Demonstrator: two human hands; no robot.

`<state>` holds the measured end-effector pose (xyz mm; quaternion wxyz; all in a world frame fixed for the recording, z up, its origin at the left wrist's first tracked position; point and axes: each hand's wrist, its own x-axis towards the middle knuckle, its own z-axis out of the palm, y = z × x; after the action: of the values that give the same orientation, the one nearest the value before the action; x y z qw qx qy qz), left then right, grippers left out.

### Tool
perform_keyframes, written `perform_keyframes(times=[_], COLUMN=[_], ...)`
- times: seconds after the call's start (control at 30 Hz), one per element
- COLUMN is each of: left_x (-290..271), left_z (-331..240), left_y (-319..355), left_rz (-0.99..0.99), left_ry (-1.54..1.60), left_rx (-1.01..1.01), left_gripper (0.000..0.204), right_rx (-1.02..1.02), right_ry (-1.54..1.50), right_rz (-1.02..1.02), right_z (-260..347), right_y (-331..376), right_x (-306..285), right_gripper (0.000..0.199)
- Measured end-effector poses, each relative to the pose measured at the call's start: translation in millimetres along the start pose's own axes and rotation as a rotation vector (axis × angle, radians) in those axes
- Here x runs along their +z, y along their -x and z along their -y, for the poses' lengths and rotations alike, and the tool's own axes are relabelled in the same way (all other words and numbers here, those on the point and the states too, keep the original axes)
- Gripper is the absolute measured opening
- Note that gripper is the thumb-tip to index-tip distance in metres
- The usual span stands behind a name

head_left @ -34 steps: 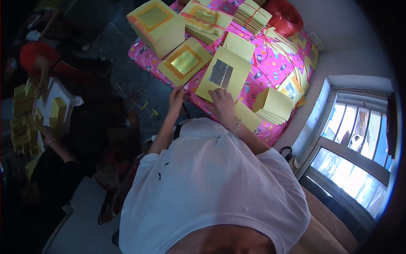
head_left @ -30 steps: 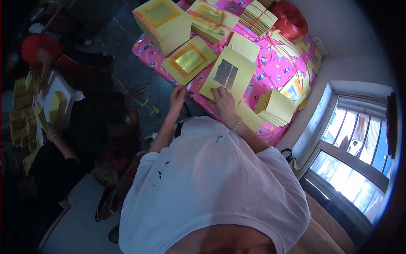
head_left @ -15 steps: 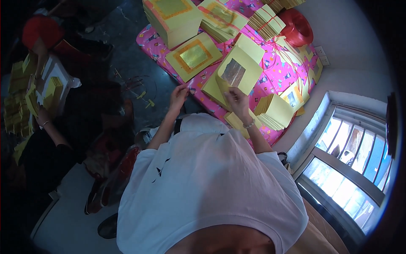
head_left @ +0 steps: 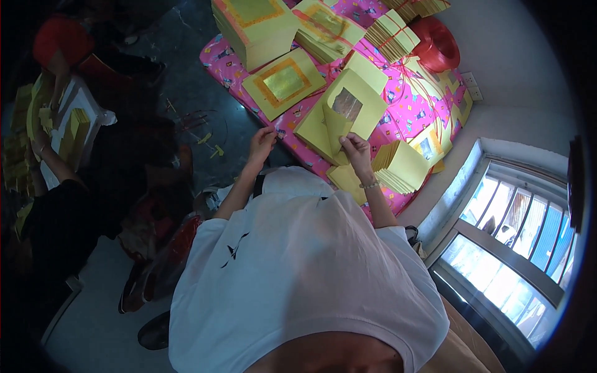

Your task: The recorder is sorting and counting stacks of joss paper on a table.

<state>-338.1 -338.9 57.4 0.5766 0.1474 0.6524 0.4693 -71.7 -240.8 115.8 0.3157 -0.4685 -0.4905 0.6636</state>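
My right hand (head_left: 357, 151) pinches the near corner of a yellow paper sheet (head_left: 372, 110) with a silvery square on it. That corner is lifted and curled back over the paper stack (head_left: 311, 133) beneath. Close by on the left, my left hand (head_left: 262, 146) hovers at the table edge with thumb and fingertips pressed together; whatever is in them, if anything, is too small to make out. Beyond it lies a yellow stack (head_left: 283, 85) topped by a gold square with an orange border. A fanned pile of yellow paper (head_left: 404, 166) lies right of my right hand.
Pink patterned cloth (head_left: 224, 62) covers the table. A tall paper stack (head_left: 267, 46), tied bundles (head_left: 392, 36) and a red roll of plastic string (head_left: 436, 45) stand toward the back. Scraps litter the floor (head_left: 186, 68). At left, a co-worker's arm (head_left: 59, 165) reaches among yellow papers.
My right hand has drawn the sheet's corner slightly toward me and to the right, curling it further. My left hand has barely moved. The co-worker's arm has shifted up and left.
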Motion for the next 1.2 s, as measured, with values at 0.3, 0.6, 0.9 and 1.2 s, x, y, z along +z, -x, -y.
perform_keyframes(times=[0.3,0.6,0.9,1.2], left_x=[7.4,12.0,41.5,72.0], left_z=[-3.9,-13.8,-58.8,-59.1], left_y=[3.8,6.7,27.0,15.1], left_rz=[-0.019,0.033,0.245,0.307], left_ry=[-0.015,-0.041,-0.556,-0.930], left_rx=[0.007,0.051,0.722,0.837], left_gripper=[0.029,0.031,0.077,0.105], right_rx=[-0.386,-0.554,-0.585,-0.214], right_ry=[0.706,1.096,1.150,1.176], right_rz=[-0.117,-0.088,-0.313,-0.089], right_z=[23.8,42.6,75.3,56.7], right_y=[12.9,17.6,-65.0,-128.8], right_x=[52.9,73.0,-16.5,-72.2], right_gripper=[0.017,0.025,0.042,0.044])
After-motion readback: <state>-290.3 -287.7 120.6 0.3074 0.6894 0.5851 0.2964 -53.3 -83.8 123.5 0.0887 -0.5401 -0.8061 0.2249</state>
